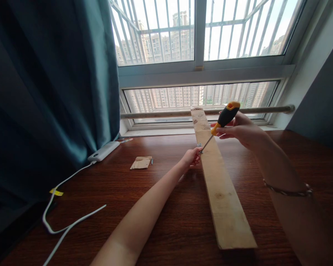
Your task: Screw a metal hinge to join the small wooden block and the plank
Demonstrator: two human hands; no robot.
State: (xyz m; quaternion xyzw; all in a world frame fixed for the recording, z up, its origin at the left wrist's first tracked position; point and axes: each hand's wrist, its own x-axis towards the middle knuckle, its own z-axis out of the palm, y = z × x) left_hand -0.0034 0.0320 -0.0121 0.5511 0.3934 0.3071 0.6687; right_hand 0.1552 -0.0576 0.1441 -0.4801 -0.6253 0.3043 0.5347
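Above the table (pixel 183 221), the right hand (pixel 245 131) holds a screwdriver (pixel 226 116) aslant.

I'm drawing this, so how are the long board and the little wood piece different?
The long board is a narrow strip; the little piece is squarish. The left hand is at the long board's edge; the little piece lies untouched near screws. Both look like pale wood.

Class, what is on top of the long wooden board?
On the wooden board, at its left edge, sits a metal fitting, the screwdriver pointing at it. The left hand hides part of the fitting from view.
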